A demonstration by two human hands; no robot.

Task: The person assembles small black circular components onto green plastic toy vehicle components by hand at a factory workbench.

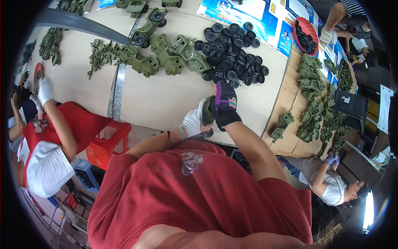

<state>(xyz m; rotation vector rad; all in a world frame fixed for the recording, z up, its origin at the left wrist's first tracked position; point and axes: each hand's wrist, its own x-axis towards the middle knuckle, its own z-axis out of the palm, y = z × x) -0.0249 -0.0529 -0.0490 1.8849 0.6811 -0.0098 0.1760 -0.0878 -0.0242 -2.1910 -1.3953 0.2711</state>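
Observation:
Close to my body, at the near edge of the table, my left hand (192, 123) in a white glove is closed around an olive-green toy vehicle body (207, 113). My right hand (224, 103), in a black and purple glove, presses against the same toy from the right with its fingers curled. Much of the toy is hidden between the two hands. A black toy wheel (208, 133) shows just below it. Beyond my hands lies a heap of black wheels (232, 54), with several green vehicle bodies (170, 54) to its left.
Small green parts (103, 56) lie farther left. Blue and white printed sheets (257, 20) and a red basket (306, 35) of black parts stand at the back right. More green vehicles (311, 83) cover the right table. Co-workers sit on both sides; a red stool (110, 143) is at left.

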